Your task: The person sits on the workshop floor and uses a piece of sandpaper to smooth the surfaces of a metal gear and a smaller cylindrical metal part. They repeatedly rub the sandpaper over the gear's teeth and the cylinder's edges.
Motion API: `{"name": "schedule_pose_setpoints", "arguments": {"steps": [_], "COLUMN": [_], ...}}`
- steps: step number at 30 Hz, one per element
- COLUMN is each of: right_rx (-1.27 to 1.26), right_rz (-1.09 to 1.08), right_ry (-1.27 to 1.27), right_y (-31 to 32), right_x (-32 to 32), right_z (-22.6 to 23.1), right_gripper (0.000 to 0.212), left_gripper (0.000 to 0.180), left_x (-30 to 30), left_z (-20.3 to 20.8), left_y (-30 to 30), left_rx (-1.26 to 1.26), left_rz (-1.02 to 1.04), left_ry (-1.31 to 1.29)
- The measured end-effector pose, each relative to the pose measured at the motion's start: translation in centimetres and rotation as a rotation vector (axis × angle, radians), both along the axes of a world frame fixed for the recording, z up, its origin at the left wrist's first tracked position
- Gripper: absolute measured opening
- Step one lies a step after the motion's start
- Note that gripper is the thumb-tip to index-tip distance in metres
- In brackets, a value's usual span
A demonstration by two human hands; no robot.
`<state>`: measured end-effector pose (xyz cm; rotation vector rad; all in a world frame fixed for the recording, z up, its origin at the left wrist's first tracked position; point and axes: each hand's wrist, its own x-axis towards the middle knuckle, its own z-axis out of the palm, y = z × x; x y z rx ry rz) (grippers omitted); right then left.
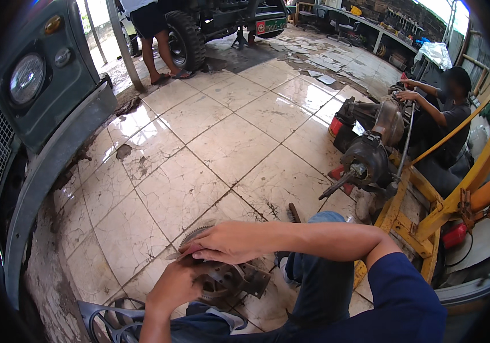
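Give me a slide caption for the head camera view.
Right hand holding a reddish piece beside the left hand, over a toothed metal wheel, with a cracked tiled floor beyond.

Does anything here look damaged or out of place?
Yes, the floor. Many pale tiles are cracked, and one near the dark green vehicle has a dark patch that looks broken away. Farther back, loose tile pieces lie scattered, unlike the laid ones.

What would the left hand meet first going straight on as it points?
Likely the right hand, close ahead by the pink pad, though depth there is hard to judge.
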<state>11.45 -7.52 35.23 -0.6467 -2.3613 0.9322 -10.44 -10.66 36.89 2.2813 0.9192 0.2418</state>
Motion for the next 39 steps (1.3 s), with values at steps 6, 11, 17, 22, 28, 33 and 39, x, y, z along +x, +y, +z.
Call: {"name": "schedule_pose_setpoints", "arguments": {"steps": [6,11,17,22,28,33,39], "right_rx": [-0.123,-0.034,-0.13,-0.115,-0.062,-0.049,-0.036], "right_rz": [0.081,0.027,0.041,-0.015,0.011,0.05,0.053], "right_ry": [-0.137,0.0,-0.106,-0.065,-0.005,-0.041,-0.053], "right_y": [-0.4,0.0,-0.1,0.2,0.0,-0.4,-0.4], "right_x": [-0.2,0.1,0.4,0.3,0.3,0.2,0.5], "right_z": [0.8,-0.1,1.4,1.5,0.6,1.3,1.1], "right_gripper": [0.037,0.036,0.036,0.036,0.035,0.036,0.035], "left_gripper": [0.045,0.047,0.042,0.038,0.045,0.049,0.056], "left_x": [1.0,0.1,-0.5,0.4,0.8,-0.1,0.9], "left_z": [-0.3,-0.7,-0.2,-0.7,0.4,0.1,0.3], "left_y": [-1.0,-0.2,0.3,-0.5,-0.2,0.1,-0.5], "left_rx": [-0.153,-0.134,-0.033,-0.058,-0.21,-0.22,-0.539], "left_rz": [-0.056,0.009,0.116,0.022,-0.011,-0.002,0.011], "left_ry": [-0.044,-0.017,0.02,-0.039,-0.114,-0.117,-0.254]}}
